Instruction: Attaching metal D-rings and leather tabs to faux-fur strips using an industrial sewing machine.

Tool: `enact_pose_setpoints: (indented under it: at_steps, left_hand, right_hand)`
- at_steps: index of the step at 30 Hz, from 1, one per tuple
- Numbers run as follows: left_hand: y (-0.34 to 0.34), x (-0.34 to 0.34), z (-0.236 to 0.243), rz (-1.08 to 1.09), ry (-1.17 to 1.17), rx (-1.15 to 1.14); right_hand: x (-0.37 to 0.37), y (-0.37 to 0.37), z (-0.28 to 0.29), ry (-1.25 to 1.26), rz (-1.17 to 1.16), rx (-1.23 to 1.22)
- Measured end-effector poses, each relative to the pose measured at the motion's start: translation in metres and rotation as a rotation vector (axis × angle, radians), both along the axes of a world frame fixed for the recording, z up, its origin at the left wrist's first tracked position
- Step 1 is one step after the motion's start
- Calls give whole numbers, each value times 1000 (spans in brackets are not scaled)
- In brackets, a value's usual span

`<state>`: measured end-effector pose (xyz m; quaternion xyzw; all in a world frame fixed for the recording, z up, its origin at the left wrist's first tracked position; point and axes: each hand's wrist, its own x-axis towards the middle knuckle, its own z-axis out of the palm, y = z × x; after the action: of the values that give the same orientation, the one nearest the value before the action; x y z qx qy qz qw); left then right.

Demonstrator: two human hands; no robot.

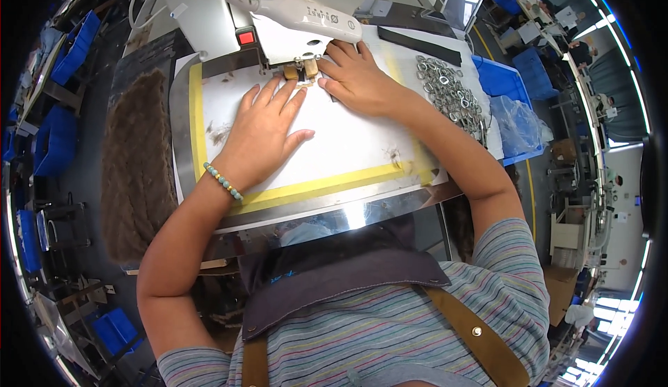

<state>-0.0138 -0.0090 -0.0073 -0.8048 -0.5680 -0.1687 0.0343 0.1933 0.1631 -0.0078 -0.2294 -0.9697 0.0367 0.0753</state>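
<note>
From the head view I see both hands lying flat on the white work plate [334, 143] of a sewing machine [278, 11]. The left hand [261, 133] is open, palm down, fingers spread and pointing toward the needle area. The right hand [358, 77] is also open and flat, its fingertips just beside the small tan piece [300, 71] that sits under the machine's head, between the two hands. Neither hand grips anything that I can see.

The plate is framed by yellow tape [197, 123] down its left edge and along its near edge, and outside the tape a bare metal rim [182, 143] runs round. Left of that rim a brown furry mat [136, 171] lies along the desk, close to the edge. On the right, a heap of metal rings [452, 91] lies near the right forearm, with a blue bin [511, 81] just past it.

Most open room is on the white plate between the wrists and the near tape line. The left wrist carries a bead bracelet [223, 182].
</note>
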Motion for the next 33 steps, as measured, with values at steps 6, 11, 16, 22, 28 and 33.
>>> enact_pose_setpoints:
  at_steps: [6, 11, 16, 22, 28, 33]
  left_hand:
    - [-2, 2, 5, 27, 23, -45]
    - [0, 1, -2, -13, -52, -42]
    - [0, 2, -5, -86, -151, -68]
    - [0, 2, 1, -74, -184, 14]
    - [0, -2, 3, -15, -112, -18]
    - [1, -3, 3, -16, -97, -1]
  right_hand:
    - [20, -12, 6, 47, 17, -10]
    - [28, -22, 4, 64, 30, 13]
    - [30, -22, -4, 96, 57, 8]
    - [25, -17, -6, 99, 85, 46]
    - [23, -11, -2, 89, 117, 67]
    - [24, -1, -3, 90, 167, 93]
